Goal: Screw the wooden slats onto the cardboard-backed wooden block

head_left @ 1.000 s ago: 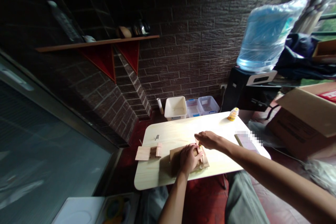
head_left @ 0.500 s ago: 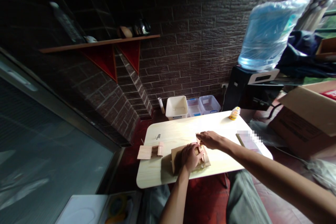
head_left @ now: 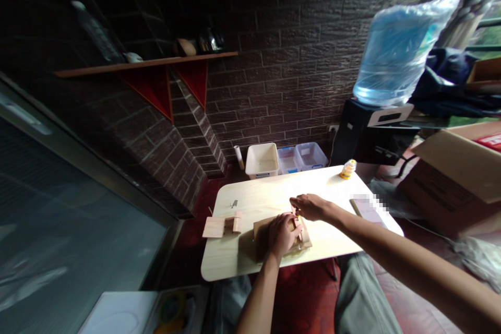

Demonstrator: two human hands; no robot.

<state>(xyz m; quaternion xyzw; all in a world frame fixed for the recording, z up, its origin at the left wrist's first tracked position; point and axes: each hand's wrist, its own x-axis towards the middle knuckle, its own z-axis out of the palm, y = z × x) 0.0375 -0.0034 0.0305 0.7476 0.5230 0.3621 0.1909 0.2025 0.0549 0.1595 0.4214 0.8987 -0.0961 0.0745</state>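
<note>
Clearly, we have our left hand (head_left: 282, 234) resting over the brown box (head_left: 263, 239) near the front edge of the table (head_left: 230, 258), its fingers bent and the thumb apart; we cannot tell whether they grip the wood strip (head_left: 301, 235) beside them. Our right hand (head_left: 310, 207) is curled closed just beyond, a small yellow bit (head_left: 297, 214) showing beneath it, its grip partly hidden. We see wood pieces (head_left: 214, 227) at the left and a bottle (head_left: 348, 169) at the far right corner.
</note>
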